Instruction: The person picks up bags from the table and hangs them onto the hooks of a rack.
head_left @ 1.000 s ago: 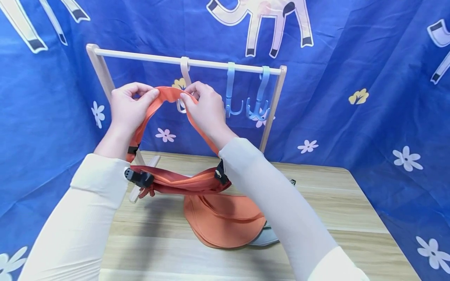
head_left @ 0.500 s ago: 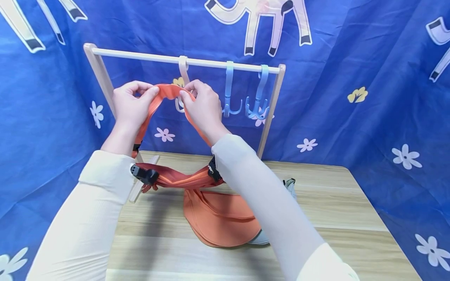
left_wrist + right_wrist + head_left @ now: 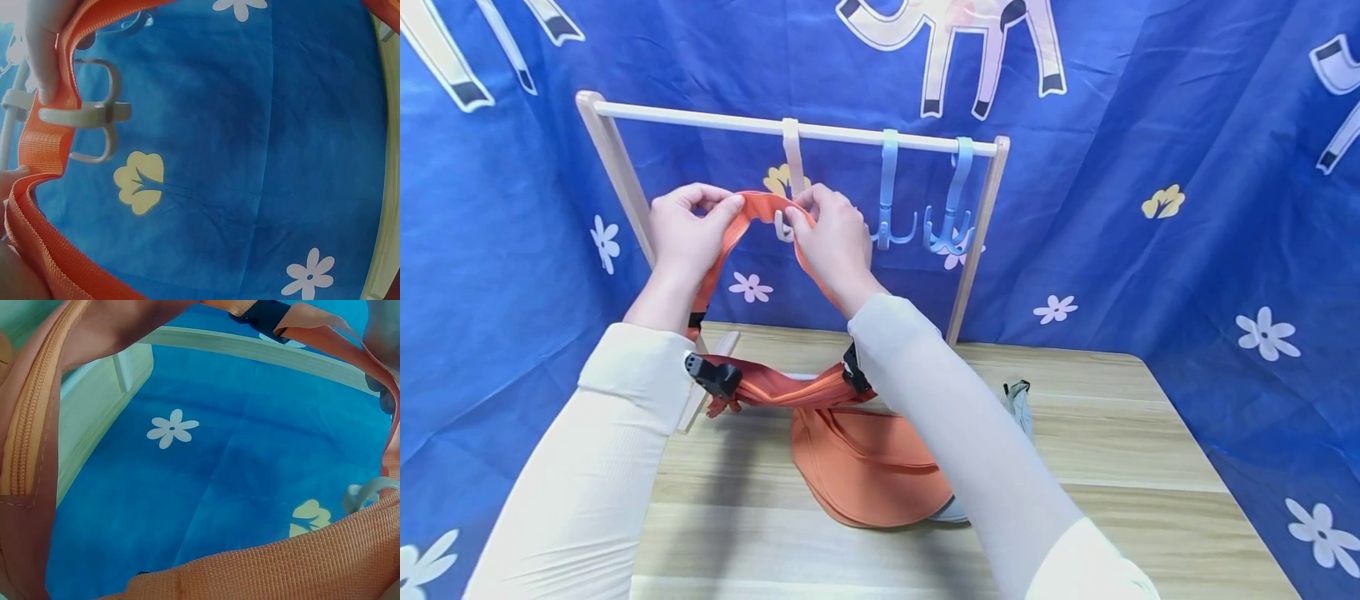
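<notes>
An orange waist bag hangs between my hands, its strap [image 3: 765, 206] raised in an arch. My left hand [image 3: 688, 229] pinches the strap's top left, thumb against fingers; my right hand [image 3: 837, 242] pinches it a short way to the right. Below sags the darker bag body [image 3: 790, 392], whose zipper [image 3: 28, 425] shows in the right wrist view. A black buckle [image 3: 265, 315] sits along the strap. The pale hook [image 3: 87, 117] overlaps the strap between the hands in the left wrist view; whether it bears any weight I cannot tell.
A wooden rack's rail [image 3: 700, 119] carries the pale hook and two blue hooks [image 3: 887, 192] [image 3: 955, 200]. On the wooden table [image 3: 1150, 467] lie an orange half-moon-shaped bag [image 3: 880, 483] and a grey-green item [image 3: 953, 510], partly under it. A blue curtain [image 3: 1097, 183] closes the back.
Both hands shift slightly right, then dip a little with the strap. The pale hook's lower prong now shows just below the strap. The grip on the strap stays the same.
</notes>
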`<state>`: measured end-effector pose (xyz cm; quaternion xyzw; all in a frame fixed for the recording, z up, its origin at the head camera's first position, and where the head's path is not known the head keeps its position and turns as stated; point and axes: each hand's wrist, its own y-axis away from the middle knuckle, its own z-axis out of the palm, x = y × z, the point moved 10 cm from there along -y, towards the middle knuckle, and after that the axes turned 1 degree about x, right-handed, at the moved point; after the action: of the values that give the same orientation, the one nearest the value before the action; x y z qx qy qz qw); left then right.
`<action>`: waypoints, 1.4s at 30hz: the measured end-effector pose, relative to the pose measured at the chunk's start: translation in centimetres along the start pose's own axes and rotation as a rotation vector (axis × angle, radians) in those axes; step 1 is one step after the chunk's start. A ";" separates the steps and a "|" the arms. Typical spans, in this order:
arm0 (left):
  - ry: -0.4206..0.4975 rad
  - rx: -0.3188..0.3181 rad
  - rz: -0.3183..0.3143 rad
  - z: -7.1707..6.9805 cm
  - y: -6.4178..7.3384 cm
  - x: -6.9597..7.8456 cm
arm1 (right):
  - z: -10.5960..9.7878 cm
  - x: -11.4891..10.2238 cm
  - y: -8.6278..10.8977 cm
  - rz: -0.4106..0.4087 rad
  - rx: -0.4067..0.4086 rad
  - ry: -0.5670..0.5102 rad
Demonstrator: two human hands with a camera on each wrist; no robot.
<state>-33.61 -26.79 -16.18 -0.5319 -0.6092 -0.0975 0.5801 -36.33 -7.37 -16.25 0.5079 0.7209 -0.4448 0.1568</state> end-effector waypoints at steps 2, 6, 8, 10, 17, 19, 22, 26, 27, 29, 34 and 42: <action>-0.008 -0.005 -0.002 0.1 0.0 -0.3 | 0.3 0.2 0.1 0.000 -0.009 0.002; -0.030 -0.025 -0.012 0.3 0.0 -0.9 | 0.8 0.5 0.4 -0.015 -0.008 0.023; -0.036 -0.034 -0.020 0.4 0.0 -1.2 | 1.0 0.7 0.5 -0.015 -0.009 0.020; -0.039 -0.037 -0.028 0.4 0.0 -1.5 | 1.4 0.8 0.6 -0.009 -0.015 0.003; -0.064 -0.046 -0.024 0.5 -0.2 -2.0 | 2.1 0.9 0.8 -0.019 -0.025 0.006; -0.084 -0.065 -0.021 0.8 -0.2 -2.2 | 2.4 1.0 0.9 -0.017 -0.038 0.017; -0.117 -0.103 -0.010 1.2 0.0 -2.6 | 2.7 1.2 1.1 -0.017 -0.057 0.021; -0.133 -0.141 0.003 1.6 0.4 -3.0 | 2.8 1.6 1.6 -0.021 -0.081 0.012; -0.132 -0.146 0.007 1.7 0.5 -3.1 | 2.8 1.7 1.7 -0.024 -0.084 0.013; -0.122 -0.154 -0.002 1.7 0.8 -3.3 | 2.7 1.9 2.0 -0.024 -0.095 0.007; -0.086 -0.150 -0.002 1.3 1.7 -3.8 | 2.3 2.5 2.8 -0.036 -0.106 -0.008; -0.050 -0.152 -0.004 0.3 3.1 -4.0 | 1.6 4.1 3.9 -0.032 -0.129 -0.026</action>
<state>-32.40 -27.44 -21.01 -0.5756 -0.6154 -0.1313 0.5223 -35.08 -5.89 -21.74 0.4794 0.7540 -0.4062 0.1914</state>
